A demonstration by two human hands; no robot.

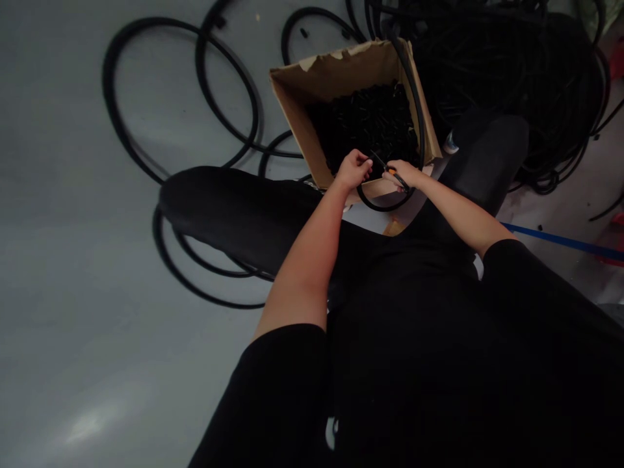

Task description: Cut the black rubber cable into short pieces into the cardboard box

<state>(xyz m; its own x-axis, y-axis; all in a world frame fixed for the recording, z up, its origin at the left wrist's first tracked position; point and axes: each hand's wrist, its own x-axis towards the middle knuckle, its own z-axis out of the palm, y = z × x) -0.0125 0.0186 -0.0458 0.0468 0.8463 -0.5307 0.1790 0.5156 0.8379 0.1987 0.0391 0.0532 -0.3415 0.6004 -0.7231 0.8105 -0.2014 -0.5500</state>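
My left hand (355,170) is closed, its fingers pinched at the near edge of an open cardboard box (312,156). A black rubber tube (385,208) hangs over the box's right side, curves below my hands and rises to my left fingers, which seem to grip it; the tube's end is hidden. My right hand (403,174) is closed around the handles of scissors (391,171) with a bit of orange on them. The blades point up and left, close to my left fingertips. Many short black pieces (373,120) lie inside the box.
Loose loops of black tube (110,84) spread over the grey floor (58,227) at the left. A large tangled heap of black tubing (517,65) stands at the upper right. My bent legs flank the box. A blue strip (560,239) runs toward the right edge.
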